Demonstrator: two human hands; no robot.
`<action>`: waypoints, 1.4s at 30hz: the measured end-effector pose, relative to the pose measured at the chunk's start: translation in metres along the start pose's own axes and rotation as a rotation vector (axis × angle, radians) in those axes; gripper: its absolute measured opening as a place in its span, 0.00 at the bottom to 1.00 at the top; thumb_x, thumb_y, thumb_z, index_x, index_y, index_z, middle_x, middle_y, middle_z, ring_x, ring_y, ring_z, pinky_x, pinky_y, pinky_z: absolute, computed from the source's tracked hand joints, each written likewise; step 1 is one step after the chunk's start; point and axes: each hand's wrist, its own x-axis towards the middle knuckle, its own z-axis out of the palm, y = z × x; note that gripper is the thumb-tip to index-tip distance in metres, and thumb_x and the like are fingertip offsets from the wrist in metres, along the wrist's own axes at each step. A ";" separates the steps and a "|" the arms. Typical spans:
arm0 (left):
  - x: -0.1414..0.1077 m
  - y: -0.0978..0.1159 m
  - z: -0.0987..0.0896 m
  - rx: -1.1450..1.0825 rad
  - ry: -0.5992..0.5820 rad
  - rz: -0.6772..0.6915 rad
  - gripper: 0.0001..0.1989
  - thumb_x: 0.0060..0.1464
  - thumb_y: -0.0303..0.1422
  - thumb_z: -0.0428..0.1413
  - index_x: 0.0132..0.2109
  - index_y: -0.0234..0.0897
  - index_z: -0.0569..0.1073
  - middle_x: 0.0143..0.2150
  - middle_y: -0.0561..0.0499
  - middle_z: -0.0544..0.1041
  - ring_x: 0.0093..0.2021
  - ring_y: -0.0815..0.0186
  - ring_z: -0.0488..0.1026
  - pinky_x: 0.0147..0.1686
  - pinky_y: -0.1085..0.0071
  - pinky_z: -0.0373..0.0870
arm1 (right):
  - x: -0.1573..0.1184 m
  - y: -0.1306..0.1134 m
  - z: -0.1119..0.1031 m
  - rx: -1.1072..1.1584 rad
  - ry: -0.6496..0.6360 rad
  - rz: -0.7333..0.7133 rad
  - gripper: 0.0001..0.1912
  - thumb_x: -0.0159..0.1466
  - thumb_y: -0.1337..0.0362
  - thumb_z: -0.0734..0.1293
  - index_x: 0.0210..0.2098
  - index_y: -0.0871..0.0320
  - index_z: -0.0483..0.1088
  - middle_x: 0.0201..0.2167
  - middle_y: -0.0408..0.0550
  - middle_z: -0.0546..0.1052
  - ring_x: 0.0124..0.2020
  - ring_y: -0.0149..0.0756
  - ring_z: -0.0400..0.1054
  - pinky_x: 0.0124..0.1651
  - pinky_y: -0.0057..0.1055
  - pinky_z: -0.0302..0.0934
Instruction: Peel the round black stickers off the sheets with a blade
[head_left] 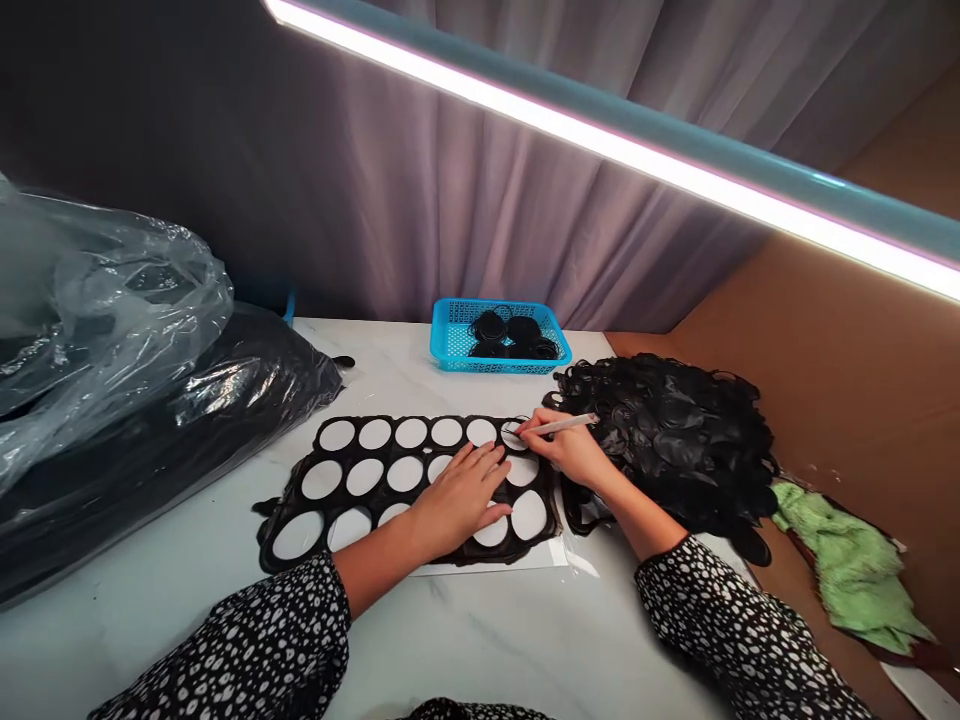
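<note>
A black sheet [386, 452] with rows of round openings lies on a white backing sheet [525, 557], and white shows through the openings. My left hand [457, 505] rests flat on the black sheet, fingers spread, covering some of its openings. At the far right opening of the back row, my right hand [566, 445] grips a slim white pen-like tool [568, 424]. Its thin tip points left into that opening; whether it is a blade or tweezers cannot be made out. Just right of the sheet, a heap of thin black pieces [675, 430] reaches behind my right hand.
A blue perforated basket [442, 352] with black round pieces stands at the table's back. Clear plastic [142, 290] and a large black bag [247, 370] fill the left side. A green cloth [851, 570] lies at right. A bright tube lamp [600, 145] hangs overhead, before a grey curtain [480, 200].
</note>
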 end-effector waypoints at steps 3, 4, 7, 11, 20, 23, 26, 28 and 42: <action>0.001 -0.005 0.012 0.018 0.006 0.007 0.28 0.60 0.39 0.58 0.62 0.34 0.62 0.66 0.39 0.63 0.68 0.49 0.55 0.65 0.49 0.52 | -0.004 0.003 0.009 0.060 -0.074 0.025 0.09 0.61 0.62 0.64 0.25 0.57 0.64 0.34 0.47 0.77 0.35 0.36 0.70 0.40 0.31 0.61; 0.000 -0.005 0.014 0.027 0.006 0.011 0.28 0.60 0.40 0.58 0.63 0.35 0.62 0.66 0.39 0.63 0.68 0.49 0.54 0.65 0.48 0.51 | -0.005 0.004 0.009 0.076 -0.081 0.030 0.09 0.61 0.63 0.64 0.25 0.57 0.64 0.34 0.47 0.77 0.35 0.35 0.70 0.40 0.31 0.61; -0.002 -0.005 0.015 0.051 -0.011 0.022 0.29 0.60 0.41 0.58 0.63 0.34 0.61 0.66 0.41 0.62 0.68 0.49 0.54 0.64 0.48 0.52 | -0.005 0.008 0.008 0.104 -0.085 0.034 0.09 0.61 0.62 0.64 0.25 0.57 0.64 0.34 0.47 0.77 0.36 0.36 0.70 0.40 0.31 0.61; -0.003 -0.005 0.014 0.069 -0.002 0.017 0.28 0.61 0.42 0.57 0.63 0.35 0.61 0.67 0.42 0.62 0.68 0.51 0.54 0.65 0.50 0.51 | -0.005 0.008 0.008 0.101 -0.082 0.042 0.09 0.62 0.62 0.64 0.26 0.57 0.65 0.34 0.47 0.77 0.36 0.36 0.70 0.40 0.31 0.61; -0.003 -0.004 0.013 0.087 -0.014 0.021 0.29 0.61 0.42 0.56 0.63 0.33 0.62 0.67 0.43 0.61 0.68 0.51 0.54 0.65 0.50 0.52 | -0.010 0.009 0.014 -0.035 -0.034 -0.071 0.08 0.63 0.65 0.64 0.27 0.56 0.66 0.33 0.46 0.76 0.35 0.36 0.70 0.39 0.31 0.61; -0.003 -0.005 0.013 0.082 -0.017 0.026 0.29 0.61 0.42 0.56 0.63 0.32 0.62 0.67 0.43 0.61 0.68 0.51 0.54 0.65 0.50 0.51 | -0.014 0.009 0.017 -0.116 -0.009 -0.135 0.07 0.63 0.67 0.64 0.28 0.56 0.66 0.37 0.48 0.77 0.39 0.38 0.70 0.42 0.33 0.61; -0.003 -0.005 0.013 0.079 -0.015 0.023 0.28 0.61 0.42 0.56 0.63 0.33 0.62 0.67 0.42 0.61 0.68 0.50 0.54 0.65 0.49 0.51 | -0.017 0.010 0.018 -0.104 0.007 -0.124 0.05 0.63 0.67 0.64 0.30 0.56 0.67 0.41 0.50 0.78 0.43 0.40 0.71 0.46 0.35 0.61; -0.002 -0.005 0.013 0.079 -0.020 0.020 0.28 0.61 0.41 0.57 0.63 0.33 0.62 0.67 0.42 0.61 0.68 0.50 0.54 0.65 0.49 0.52 | -0.017 0.011 0.017 -0.044 0.012 -0.084 0.06 0.64 0.65 0.65 0.29 0.56 0.67 0.42 0.49 0.78 0.44 0.39 0.71 0.48 0.35 0.61; -0.003 -0.004 0.011 0.065 -0.032 0.022 0.29 0.61 0.41 0.57 0.64 0.32 0.61 0.67 0.43 0.61 0.68 0.51 0.54 0.65 0.49 0.52 | -0.001 0.013 0.009 0.057 -0.041 0.030 0.11 0.61 0.61 0.66 0.24 0.58 0.68 0.36 0.49 0.76 0.38 0.38 0.70 0.44 0.34 0.61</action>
